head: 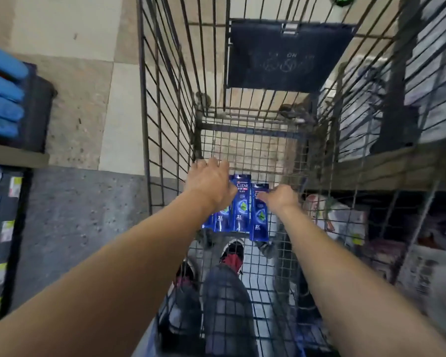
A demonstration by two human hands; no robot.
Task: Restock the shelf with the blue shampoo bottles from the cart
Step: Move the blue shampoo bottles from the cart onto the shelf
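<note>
both hands deep in the cart [165,104]: three bottles [240,204] lie on its floor, none shelved yet. left hand [211,184] spread over them, right hand [281,198] loosely curled, neither gripping.

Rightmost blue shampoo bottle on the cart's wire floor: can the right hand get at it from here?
Probably yes. The right hand is already over the rightmost blue shampoo bottle, nothing lies between them, and the wire cart is open on top.

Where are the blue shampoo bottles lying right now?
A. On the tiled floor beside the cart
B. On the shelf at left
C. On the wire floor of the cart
C: three blue shampoo bottles lie flat, side by side, on the cart floor, under both reaching hands.
</note>
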